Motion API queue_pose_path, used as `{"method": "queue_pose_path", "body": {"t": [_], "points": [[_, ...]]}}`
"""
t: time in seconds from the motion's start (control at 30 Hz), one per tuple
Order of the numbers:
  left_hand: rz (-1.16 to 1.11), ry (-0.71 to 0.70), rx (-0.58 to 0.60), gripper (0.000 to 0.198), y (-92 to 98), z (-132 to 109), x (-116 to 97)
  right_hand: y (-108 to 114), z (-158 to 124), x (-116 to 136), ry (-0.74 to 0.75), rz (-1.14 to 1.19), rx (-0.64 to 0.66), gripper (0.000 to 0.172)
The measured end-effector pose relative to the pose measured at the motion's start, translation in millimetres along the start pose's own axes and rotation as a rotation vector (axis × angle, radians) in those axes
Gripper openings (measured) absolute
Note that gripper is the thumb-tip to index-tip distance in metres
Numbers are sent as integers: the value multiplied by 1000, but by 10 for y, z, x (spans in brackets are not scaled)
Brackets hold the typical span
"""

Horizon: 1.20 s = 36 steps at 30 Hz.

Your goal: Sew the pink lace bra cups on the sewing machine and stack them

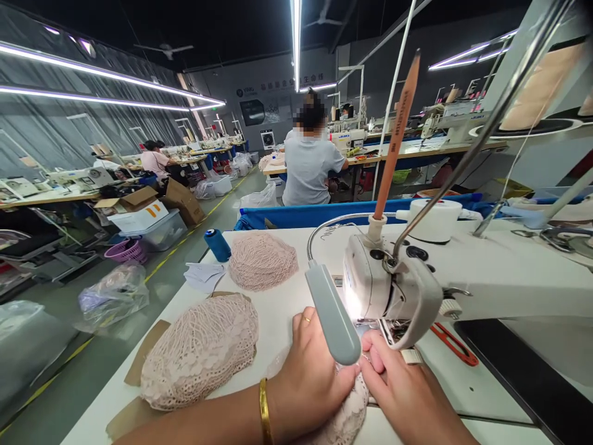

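A beige lace piece (351, 413) lies at the sewing machine (368, 278), under both of my hands. My left hand (308, 364), with a ring and a gold bangle, presses and grips the lace from the left, thumb toward the needle area. At the right, my right hand (396, 374) pinches the lace edge close to the presser foot. The grey lamp (332, 315) hides some left fingertips and part of the stitching spot. Two stacks of lace pieces, a nearer stack (201, 352) and a farther stack (262, 261), rest left of the machine.
A blue thread spool (217, 245) and white paper (204, 276) sit at the table's left edge. Red thread snips (454, 345) and a dark tablet-like slab (519, 371) lie right. A pencil (397, 136) stands on the machine. Ahead, a person (309, 161) sits facing away.
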<state>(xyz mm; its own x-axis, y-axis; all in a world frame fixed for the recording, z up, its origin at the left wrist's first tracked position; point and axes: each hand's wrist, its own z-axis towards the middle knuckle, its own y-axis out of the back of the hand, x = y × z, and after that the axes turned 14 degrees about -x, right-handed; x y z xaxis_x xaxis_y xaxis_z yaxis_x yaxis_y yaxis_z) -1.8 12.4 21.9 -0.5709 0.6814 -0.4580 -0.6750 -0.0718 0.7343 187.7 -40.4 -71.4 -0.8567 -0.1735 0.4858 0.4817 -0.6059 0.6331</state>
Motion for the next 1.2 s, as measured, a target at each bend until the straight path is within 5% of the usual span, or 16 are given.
{"method": "queue_pose_path", "body": {"t": [0.13,0.3,0.5,0.73,1.0,1.2], "points": [[61,-211,-122,16,-21,-53,-14,55,28,11,59,-3,8,22],[95,-387,-73,16,-85,-90,48,152,113,-10,156,28,47,30],[96,-399,-119,17,-100,-154,124,251,174,-123,378,7,154,30],[147,-392,-148,11,-146,-127,159,262,176,-240,562,-57,71,35],[145,-332,-176,4,-137,-95,172,119,-11,-403,422,-189,66,47],[156,-337,-158,4,-162,-87,184,143,63,-398,474,-188,90,43]]}}
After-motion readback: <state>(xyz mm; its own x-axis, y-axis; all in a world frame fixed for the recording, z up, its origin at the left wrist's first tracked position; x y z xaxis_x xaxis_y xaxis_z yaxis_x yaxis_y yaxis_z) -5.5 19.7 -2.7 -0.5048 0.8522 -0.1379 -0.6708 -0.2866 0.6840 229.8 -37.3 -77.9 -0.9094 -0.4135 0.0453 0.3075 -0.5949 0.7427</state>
